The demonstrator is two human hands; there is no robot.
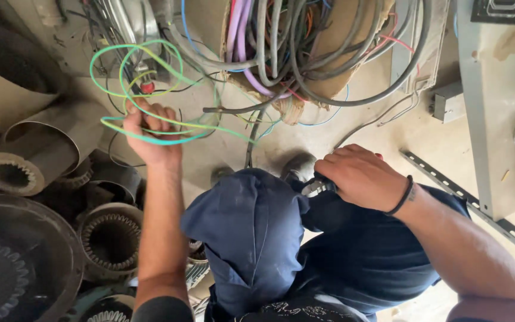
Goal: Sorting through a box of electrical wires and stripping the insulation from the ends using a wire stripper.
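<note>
Blue trousers fill the foreground, knees bent. Left hand is closed round loops of green-yellow wire, held up left of the cable tangle. Right hand rests curled on the right knee over a small dark tool. Step looks like coiling wire; next likely needs another loop fed into the left fist.

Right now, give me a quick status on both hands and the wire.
Left hand closed on looped green wire. Right hand gripping a dark tool on the knee. Tangled cable bundle just ahead, motor stators at left.
</note>
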